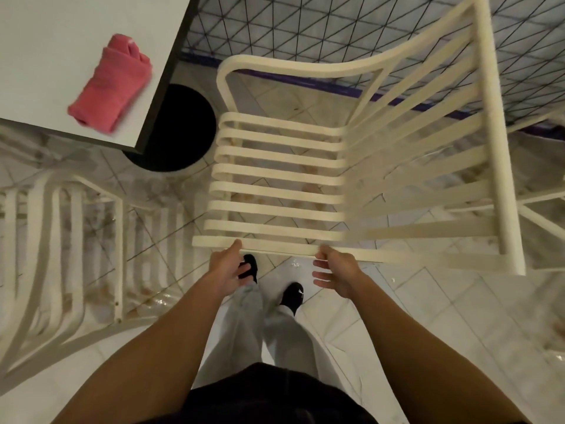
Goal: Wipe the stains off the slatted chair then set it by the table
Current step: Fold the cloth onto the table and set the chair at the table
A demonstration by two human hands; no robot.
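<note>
The cream slatted chair stands on the tiled floor right of the table, its backrest to the right. Both my hands are at its near side rail. My left hand has its thumb tip against the rail and its fingers loosely curled below, holding nothing. On my right hand the thumb touches the rail too, while the fingers hang relaxed underneath, apart from it. A folded pink cloth lies on the white table top near its corner.
The table's black round base sits just left of the chair. A second cream slatted chair stands at the left. A dark net fence runs behind. My feet are on wet, stained tiles below the rail.
</note>
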